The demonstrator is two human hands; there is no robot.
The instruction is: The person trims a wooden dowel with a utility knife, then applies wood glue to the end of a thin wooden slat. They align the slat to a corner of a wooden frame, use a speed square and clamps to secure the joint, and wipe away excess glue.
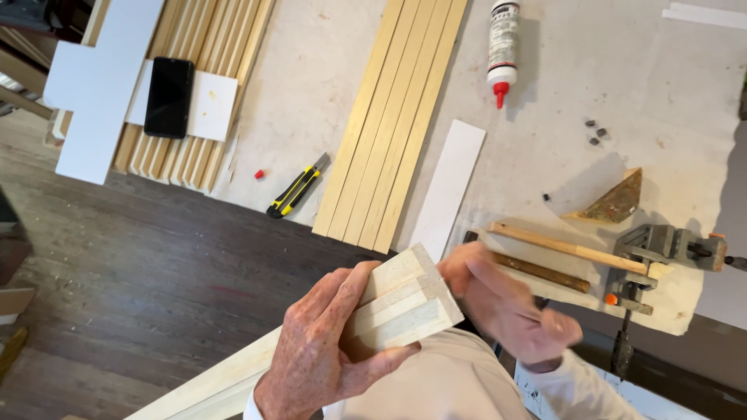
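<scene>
Left hand (319,342): fingers wrapped narrow around a bundle of pale wood strips (401,303), thumb underneath, cut ends facing up and outward. Right hand (506,303): motion-blurred; fingertips touch the bundle's far end; whether they pinch it, cannot tell. The bundle runs back from the fingers toward the lower left, over dark plank floor.

Risk, as judged: strips are smooth, square-edged and loosely stacked; one-hand grip could let an inner strip slide out lengthwise, or the end faces shift out of flush if the right hand pushes unevenly.

Just beyond the right fingers: corner clamp (661,253), grey metal, holding two round-edged mouldings at an angle. Further out on the scuffed, pale worktop (311,70): flat row of long wood strips (393,117), white rectangular slat (450,183), yellow-black utility knife (298,187), white glue bottle (503,47) with red nozzle, triangular stained wood offcut (616,202).
</scene>
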